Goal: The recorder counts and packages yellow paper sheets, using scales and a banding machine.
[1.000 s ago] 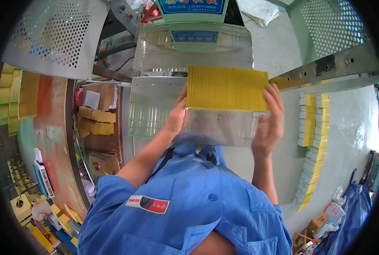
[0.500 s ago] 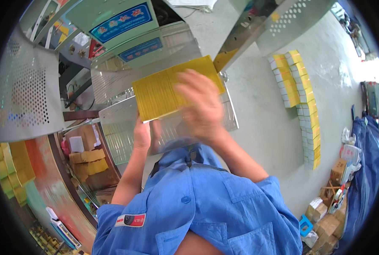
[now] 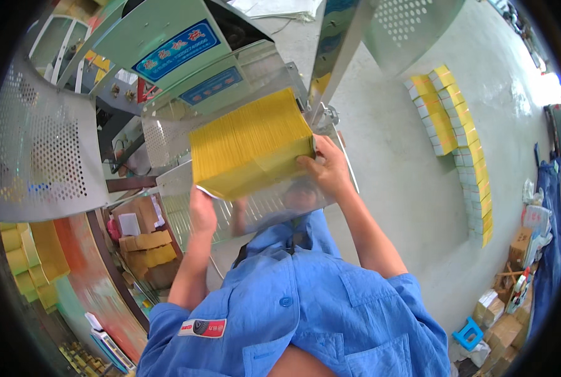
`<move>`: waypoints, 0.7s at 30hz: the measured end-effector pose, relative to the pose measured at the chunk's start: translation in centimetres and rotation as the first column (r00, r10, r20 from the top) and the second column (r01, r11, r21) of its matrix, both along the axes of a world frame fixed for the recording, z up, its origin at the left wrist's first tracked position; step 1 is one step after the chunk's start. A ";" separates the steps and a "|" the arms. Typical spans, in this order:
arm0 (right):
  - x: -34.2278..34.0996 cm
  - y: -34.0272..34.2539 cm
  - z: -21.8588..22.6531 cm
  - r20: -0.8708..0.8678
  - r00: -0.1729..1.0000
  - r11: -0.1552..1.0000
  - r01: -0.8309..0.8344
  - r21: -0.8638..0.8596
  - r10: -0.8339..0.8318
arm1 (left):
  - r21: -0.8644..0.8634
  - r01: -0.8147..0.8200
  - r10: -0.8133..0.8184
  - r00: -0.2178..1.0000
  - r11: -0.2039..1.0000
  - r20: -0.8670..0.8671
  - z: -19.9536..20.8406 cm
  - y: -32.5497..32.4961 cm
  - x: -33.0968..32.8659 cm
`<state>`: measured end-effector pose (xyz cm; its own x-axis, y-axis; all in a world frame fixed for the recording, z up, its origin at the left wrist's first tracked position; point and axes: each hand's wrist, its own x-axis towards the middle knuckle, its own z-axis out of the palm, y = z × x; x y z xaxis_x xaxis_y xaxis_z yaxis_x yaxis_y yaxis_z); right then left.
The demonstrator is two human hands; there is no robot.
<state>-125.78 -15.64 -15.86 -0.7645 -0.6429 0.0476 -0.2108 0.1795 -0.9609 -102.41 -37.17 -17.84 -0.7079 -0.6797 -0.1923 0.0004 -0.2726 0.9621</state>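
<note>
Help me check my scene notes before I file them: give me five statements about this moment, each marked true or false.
1. The left hand is at the lower left corner of the yellow stack. True.
2. The right hand is well away from the stack. False: it grips the stack's right end, with the thumb on the near face.
3. Yellow-and-white bundles stand in rows on the floor to the right. True.
4. The shirt is long-sleeved and red. False: it is short-sleeved and blue.
5. A panel with many small holes is at the left of the picture. True.
</note>
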 end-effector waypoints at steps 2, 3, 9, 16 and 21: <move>1.1 0.0 4.1 0.001 1.000 0.993 -0.015 0.113 0.015 | 0.011 0.002 -0.003 0.996 1.000 0.088 4.3 0.4 0.9; 1.4 0.0 5.3 -0.011 1.000 0.973 0.001 0.230 0.002 | 0.030 0.033 -0.038 0.986 0.999 0.162 6.4 0.4 1.0; 1.6 0.2 -0.1 0.113 0.989 0.915 -0.132 0.381 0.096 | 0.196 0.144 -0.218 0.871 0.970 0.440 4.1 0.7 3.0; 1.1 1.1 0.9 0.505 0.862 0.980 -0.062 0.192 -0.044 | 0.301 0.085 -0.219 0.868 0.950 0.445 4.5 0.3 3.9; 1.6 1.3 -0.6 0.335 0.934 0.983 0.072 0.170 -0.127 | 0.300 0.078 -0.208 0.879 0.951 0.430 4.1 0.6 3.9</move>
